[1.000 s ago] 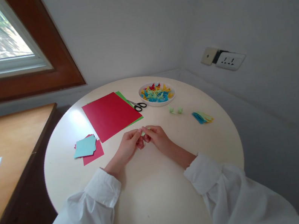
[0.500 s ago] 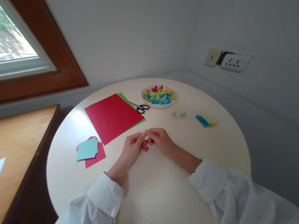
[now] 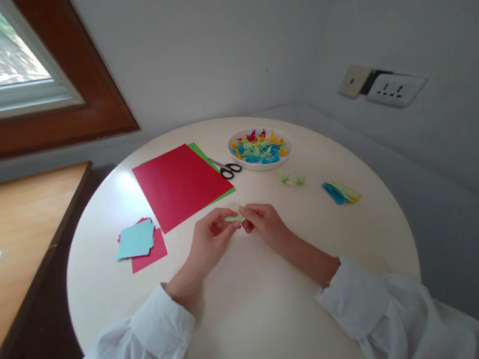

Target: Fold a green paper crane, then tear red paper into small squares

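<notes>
A small pale green piece of folded paper [image 3: 234, 218] is held up between my two hands over the table. My right hand [image 3: 265, 222] pinches its right end between thumb and forefinger. Around the left part curve the thumb and forefinger of my left hand [image 3: 211, 234], one fingertip above the paper and one below. Beyond my right hand lie two small folded green paper pieces [image 3: 293, 179]. Further right is a bunch of folded blue, green and yellow paper strips [image 3: 341, 192].
A white dish [image 3: 263, 166] of colourful folded paper pieces stands at the back. Black-handled scissors [image 3: 229, 171] touch large red sheets [image 3: 182, 183] with green beneath. Small light-blue and red squares [image 3: 136, 239] lie left on the round table [image 3: 237, 333]. A wall socket [image 3: 394, 89] is at right.
My left thumb and forefinger have opened around the paper, so more of it shows. My right hand keeps its pinch. The camera view has shifted slightly.
</notes>
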`<state>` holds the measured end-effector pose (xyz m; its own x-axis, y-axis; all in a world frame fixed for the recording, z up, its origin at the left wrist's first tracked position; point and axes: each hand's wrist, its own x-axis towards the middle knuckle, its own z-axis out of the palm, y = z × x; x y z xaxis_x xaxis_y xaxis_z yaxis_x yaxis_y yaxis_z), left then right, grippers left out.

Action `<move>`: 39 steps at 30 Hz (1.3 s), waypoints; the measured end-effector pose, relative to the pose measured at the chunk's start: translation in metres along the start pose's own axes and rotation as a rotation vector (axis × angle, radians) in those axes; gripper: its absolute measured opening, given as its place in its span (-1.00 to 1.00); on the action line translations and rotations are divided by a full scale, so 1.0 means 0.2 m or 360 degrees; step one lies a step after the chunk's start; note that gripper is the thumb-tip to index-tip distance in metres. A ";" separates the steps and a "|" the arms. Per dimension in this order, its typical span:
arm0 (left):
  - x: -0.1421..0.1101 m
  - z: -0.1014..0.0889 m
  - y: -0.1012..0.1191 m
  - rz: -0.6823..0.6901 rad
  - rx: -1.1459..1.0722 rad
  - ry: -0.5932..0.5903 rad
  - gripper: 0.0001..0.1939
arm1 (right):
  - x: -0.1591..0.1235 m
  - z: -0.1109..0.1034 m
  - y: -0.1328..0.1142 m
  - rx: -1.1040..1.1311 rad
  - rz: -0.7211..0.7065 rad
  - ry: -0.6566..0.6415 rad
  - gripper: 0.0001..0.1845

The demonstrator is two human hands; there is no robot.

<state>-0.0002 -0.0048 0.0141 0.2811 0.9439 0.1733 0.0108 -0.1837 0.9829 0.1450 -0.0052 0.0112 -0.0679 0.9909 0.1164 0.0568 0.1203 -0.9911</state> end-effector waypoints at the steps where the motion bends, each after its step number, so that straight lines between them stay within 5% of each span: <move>1: 0.00 0.00 0.00 -0.0015 0.0033 0.0027 -0.74 | 0.00 0.00 0.00 -0.0015 -0.0007 -0.0019 -0.50; 16: -0.01 0.01 0.08 0.0042 -0.0031 0.0253 -0.74 | -0.05 0.02 -0.05 0.0397 -0.0173 0.0111 -0.60; 28: -0.02 0.00 0.10 0.0113 0.0023 0.0279 -0.81 | -0.07 0.02 -0.07 0.0200 -0.0367 0.0176 -0.95; 39: -0.02 0.01 0.07 0.0202 0.0059 0.0278 -0.89 | -0.07 0.01 -0.06 0.0142 -0.0432 0.0216 -0.97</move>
<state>0.0000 -0.0126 0.0274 0.1117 0.9452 0.3069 0.0220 -0.3111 0.9501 0.1425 -0.0200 0.0206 0.0653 0.9230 0.3792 -0.0333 0.3818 -0.9237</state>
